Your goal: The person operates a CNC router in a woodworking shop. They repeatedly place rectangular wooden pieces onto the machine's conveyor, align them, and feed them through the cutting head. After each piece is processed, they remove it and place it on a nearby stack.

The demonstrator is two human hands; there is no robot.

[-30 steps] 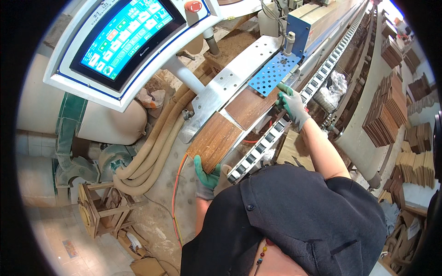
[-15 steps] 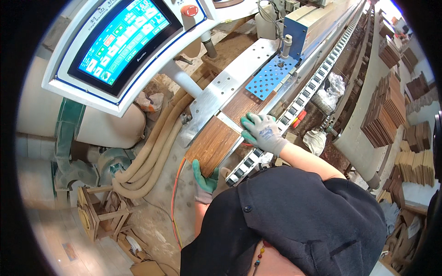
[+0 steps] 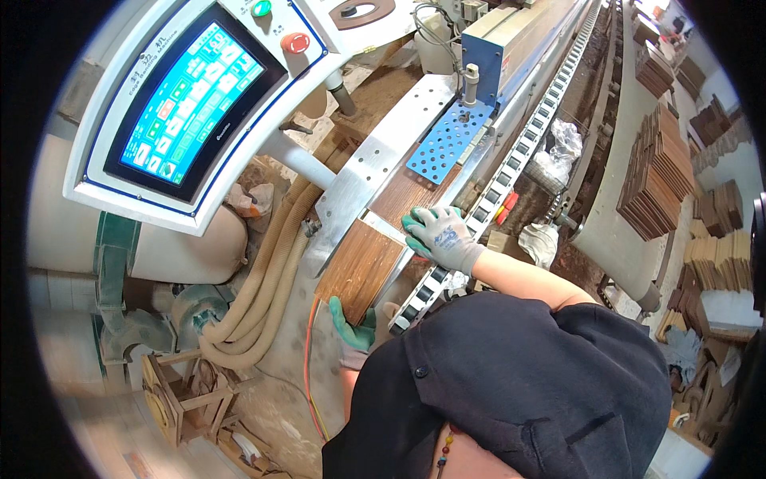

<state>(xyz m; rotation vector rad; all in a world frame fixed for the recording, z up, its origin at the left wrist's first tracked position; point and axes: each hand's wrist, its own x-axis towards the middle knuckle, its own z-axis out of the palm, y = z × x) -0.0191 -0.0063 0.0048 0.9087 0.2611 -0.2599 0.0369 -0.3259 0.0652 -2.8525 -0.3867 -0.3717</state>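
A brown wood-grain board point(image 3: 361, 267) lies lengthwise on the metal machine bed, and my left hand point(image 3: 351, 329), in a grey and green glove, holds its near end. Just beyond it, across a narrow pale gap, a second brown board point(image 3: 405, 195) runs in under a blue perforated plate point(image 3: 447, 148). My right hand point(image 3: 444, 239), gloved the same way, rests with fingers outstretched on the second board's near right corner. Part of my left hand is hidden behind the first board and my sleeve.
A control panel with a lit screen point(image 3: 187, 104) and a red stop button point(image 3: 295, 43) juts in at upper left. A chain conveyor track point(image 3: 495, 191) passes right of the boards. Ribbed hoses point(image 3: 267, 299) hang at left. Stacked brown panels point(image 3: 654, 176) stand at right.
The whole view has shifted slightly, so the panel and machine sit lower and further left. Both hands keep their places on the boards; any board movement is too small to make out.
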